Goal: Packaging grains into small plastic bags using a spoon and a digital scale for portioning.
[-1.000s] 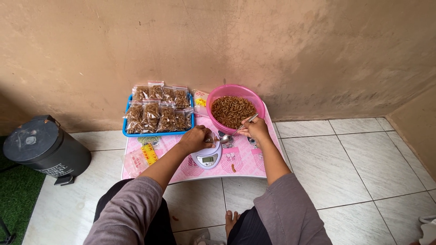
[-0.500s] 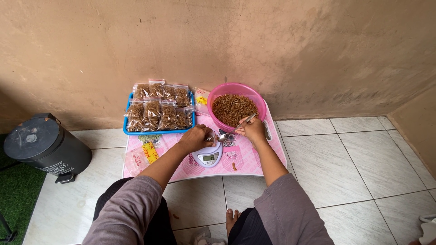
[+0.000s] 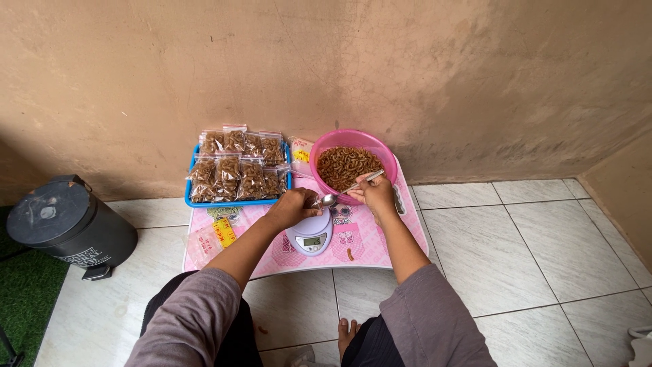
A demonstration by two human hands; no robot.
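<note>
**Pink table, one scale, one bowl**

Pink bowl (image 3: 353, 163) of brown snack, one blue tray (image 3: 238, 198) with about eight filled bags, one scale (image 3: 311, 236). Right hand (image 3: 372, 193) grips one spoon (image 3: 339, 191) closed-fisted; left hand (image 3: 292, 207) curls over something small on the scale, exact grip unclear.

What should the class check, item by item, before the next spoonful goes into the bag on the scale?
1. Left hand on the bag on the scale: ok.
2. Right hand grips the spoon: ok.
3. Spoon bowl near the bag mouth: ok.
4. Bag mouth open: cannot tell, the hand hides it.
5. Pink bowl holds snacks within reach: ok.
6. Table free of spills: not ok, one piece lies beside the scale.
</note>
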